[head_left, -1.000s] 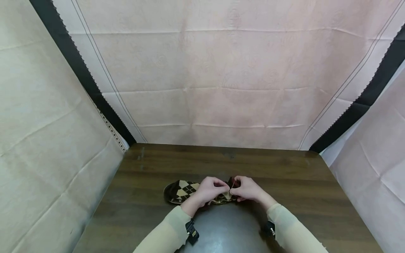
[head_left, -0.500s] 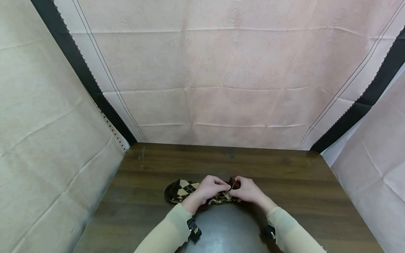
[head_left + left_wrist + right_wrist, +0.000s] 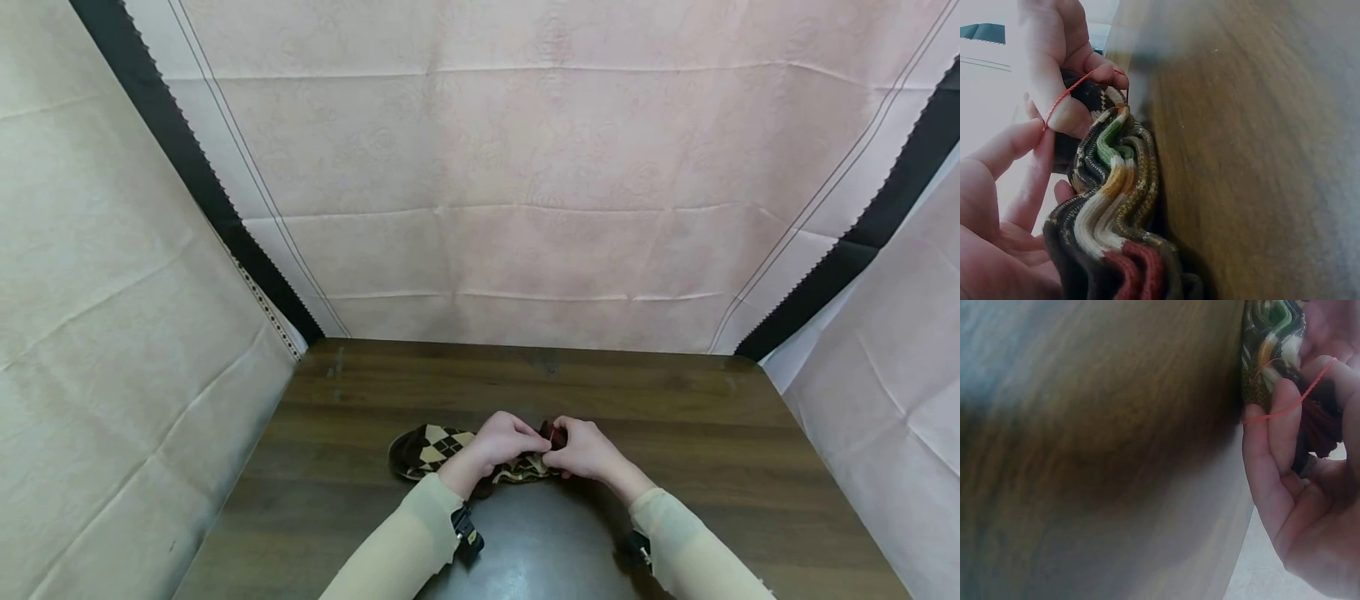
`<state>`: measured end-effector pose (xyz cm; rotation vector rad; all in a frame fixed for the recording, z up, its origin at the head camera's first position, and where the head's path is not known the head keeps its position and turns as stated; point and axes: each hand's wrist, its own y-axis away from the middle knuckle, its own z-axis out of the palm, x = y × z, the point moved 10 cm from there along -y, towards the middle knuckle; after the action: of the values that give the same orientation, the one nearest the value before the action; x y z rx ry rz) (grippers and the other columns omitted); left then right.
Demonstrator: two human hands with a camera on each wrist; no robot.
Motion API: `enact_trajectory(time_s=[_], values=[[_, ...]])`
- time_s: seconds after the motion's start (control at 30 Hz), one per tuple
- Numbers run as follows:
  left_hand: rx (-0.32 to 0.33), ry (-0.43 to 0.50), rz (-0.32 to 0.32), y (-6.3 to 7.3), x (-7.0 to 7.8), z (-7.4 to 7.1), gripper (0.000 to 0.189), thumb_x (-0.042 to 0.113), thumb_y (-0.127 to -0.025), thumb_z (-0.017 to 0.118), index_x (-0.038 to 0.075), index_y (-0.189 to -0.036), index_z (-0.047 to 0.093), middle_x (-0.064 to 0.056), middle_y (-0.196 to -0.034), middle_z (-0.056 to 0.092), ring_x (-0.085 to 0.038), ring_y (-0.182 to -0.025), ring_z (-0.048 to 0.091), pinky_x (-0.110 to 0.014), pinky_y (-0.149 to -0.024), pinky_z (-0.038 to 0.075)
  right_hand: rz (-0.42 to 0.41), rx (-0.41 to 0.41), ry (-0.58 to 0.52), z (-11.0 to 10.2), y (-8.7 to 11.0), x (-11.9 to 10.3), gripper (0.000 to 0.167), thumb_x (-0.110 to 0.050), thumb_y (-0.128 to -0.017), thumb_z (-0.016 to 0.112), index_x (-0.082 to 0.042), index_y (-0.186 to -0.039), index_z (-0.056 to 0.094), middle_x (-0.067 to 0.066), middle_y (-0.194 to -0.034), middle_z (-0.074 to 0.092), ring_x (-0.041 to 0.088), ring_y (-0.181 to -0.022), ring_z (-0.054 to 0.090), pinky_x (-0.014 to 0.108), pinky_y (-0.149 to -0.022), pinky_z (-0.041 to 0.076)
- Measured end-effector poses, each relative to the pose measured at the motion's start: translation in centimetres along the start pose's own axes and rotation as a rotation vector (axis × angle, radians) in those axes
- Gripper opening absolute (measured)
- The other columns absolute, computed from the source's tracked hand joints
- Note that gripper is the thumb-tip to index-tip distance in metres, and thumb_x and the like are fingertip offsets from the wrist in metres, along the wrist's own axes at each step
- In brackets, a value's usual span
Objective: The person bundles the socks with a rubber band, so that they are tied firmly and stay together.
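Observation:
A bundle of layered knit socks, brown with a cream argyle pattern, lies across the tabletop. Wavy layers with green, orange, cream and dark red stripes show in the left wrist view. My left hand is over the bundle's middle, thumb and finger pinching a thin red thread. From that pinch the thread crosses the fingers of my right hand and runs down to the knit edge. Beside the bundle's dark red end, the right hand's thumb and fingers are curled close together, holding the thread's loop.
The brown wooden table extends around the hands. A grey, shiny rounded surface sits at the near side between the forearms. Pale fabric walls with black edging stand behind and at both sides. Each wrist carries a small dark camera.
My left hand has shifted slightly to the right and up, closer to the right hand's fingertips. The right hand and the socks stay nearly where they were.

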<state>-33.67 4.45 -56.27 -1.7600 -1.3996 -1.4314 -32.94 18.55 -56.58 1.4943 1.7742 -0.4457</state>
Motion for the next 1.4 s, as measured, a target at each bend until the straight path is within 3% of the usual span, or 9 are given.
enact_trajectory(time_s=[0.17, 0.33, 0.5, 0.73, 0.9, 1.03, 1.1, 1.2, 1.4], values=[[-0.015, -0.033, -0.012, -0.1, 0.4, 0.3, 0.015, 0.023, -0.091, 0.086, 0.008, -0.091, 0.085, 0.001, -0.101, 0.073, -0.016, -0.090, 0.061, -0.033, -0.079, 0.051, -0.022, 0.005, -0.003, 0.0, 0.0, -0.2, 0.027, -0.012, -0.083, 0.080, -0.009, -0.106, 0.065, 0.005, -0.080, 0.065, 0.021, -0.057, 0.067, 0.036, -0.056, 0.057], [0.003, -0.017, -0.045, -0.1, 0.2, 0.3, 0.016, 0.020, -0.095, 0.079, 0.004, -0.097, 0.082, -0.002, -0.099, 0.070, -0.017, -0.085, 0.060, -0.031, -0.074, 0.050, -0.063, -0.020, -0.067, 0.0, 0.5, -0.1, 0.027, -0.014, -0.091, 0.078, -0.006, -0.114, 0.066, 0.007, -0.089, 0.068, 0.020, -0.063, 0.070, 0.036, -0.060, 0.060], [0.067, 0.081, -0.097, -0.2, -0.9, -0.2, 0.021, 0.022, -0.098, 0.073, 0.003, -0.107, 0.077, -0.006, -0.100, 0.068, -0.019, -0.080, 0.061, -0.031, -0.069, 0.048, -0.088, -0.066, -0.172, -0.2, 1.3, 0.1, 0.034, -0.019, -0.099, 0.077, -0.002, -0.126, 0.066, 0.011, -0.102, 0.069, 0.021, -0.074, 0.072, 0.038, -0.069, 0.064], [0.189, 0.187, -0.118, -0.4, -2.5, -1.3, 0.024, 0.018, -0.098, 0.069, -0.001, -0.112, 0.073, -0.011, -0.111, 0.067, -0.020, -0.081, 0.072, -0.031, -0.073, 0.056, -0.127, -0.079, -0.191, -0.3, 1.7, -0.4, 0.022, -0.012, -0.101, 0.074, -0.001, -0.119, 0.068, 0.013, -0.099, 0.070, 0.023, -0.080, 0.073, 0.041, -0.070, 0.065], [0.181, 0.071, -0.069, -0.4, -2.1, -1.4, 0.010, 0.016, -0.093, 0.074, 0.007, -0.087, 0.073, -0.002, -0.088, 0.068, -0.014, -0.074, 0.064, -0.029, -0.067, 0.051, 0.008, -0.026, -0.400, -0.6, 1.4, 1.2, 0.045, -0.009, -0.099, 0.076, 0.010, -0.133, 0.055, 0.020, -0.111, 0.070, 0.027, -0.085, 0.074, 0.044, -0.075, 0.065], [0.149, -0.048, -0.010, -0.3, -1.0, -1.4, 0.026, 0.013, -0.088, 0.075, 0.014, -0.066, 0.062, 0.004, -0.067, 0.055, -0.013, -0.063, 0.050, -0.028, -0.062, 0.043, 0.112, 0.007, -0.502, -0.9, 1.1, 2.5, 0.041, -0.012, -0.098, 0.077, 0.013, -0.126, 0.060, 0.020, -0.110, 0.071, 0.024, -0.083, 0.074, 0.040, -0.076, 0.065], [0.134, -0.090, 0.009, -0.2, -0.7, -1.5, 0.027, 0.012, -0.087, 0.076, 0.015, -0.065, 0.061, 0.005, -0.069, 0.053, -0.013, -0.064, 0.048, -0.029, -0.063, 0.042, 0.138, -0.012, -0.524, -0.7, 0.8, 2.7, 0.037, -0.013, -0.099, 0.076, 0.012, -0.122, 0.062, 0.019, -0.107, 0.070, 0.020, -0.081, 0.073, 0.037, -0.075, 0.065], [0.121, -0.133, 0.033, -0.2, -0.5, -1.4, 0.019, 0.011, -0.087, 0.077, 0.015, -0.070, 0.070, 0.005, -0.078, 0.062, -0.013, -0.069, 0.054, -0.030, -0.067, 0.047, 0.153, -0.057, -0.558, -0.4, 0.6, 3.0, 0.036, -0.013, -0.100, 0.074, 0.012, -0.124, 0.061, 0.017, -0.107, 0.069, 0.019, -0.081, 0.072, 0.037, -0.076, 0.064], [0.116, -0.141, 0.031, -0.4, -0.9, -1.1, 0.014, 0.014, -0.092, 0.077, 0.012, -0.078, 0.078, 0.003, -0.084, 0.067, -0.013, -0.073, 0.057, -0.031, -0.070, 0.049, 0.091, -0.084, -0.510, -0.5, 1.0, 2.3, 0.046, -0.007, -0.095, 0.078, 0.009, -0.132, 0.057, 0.021, -0.118, 0.067, 0.026, -0.095, 0.072, 0.045, -0.081, 0.064]])
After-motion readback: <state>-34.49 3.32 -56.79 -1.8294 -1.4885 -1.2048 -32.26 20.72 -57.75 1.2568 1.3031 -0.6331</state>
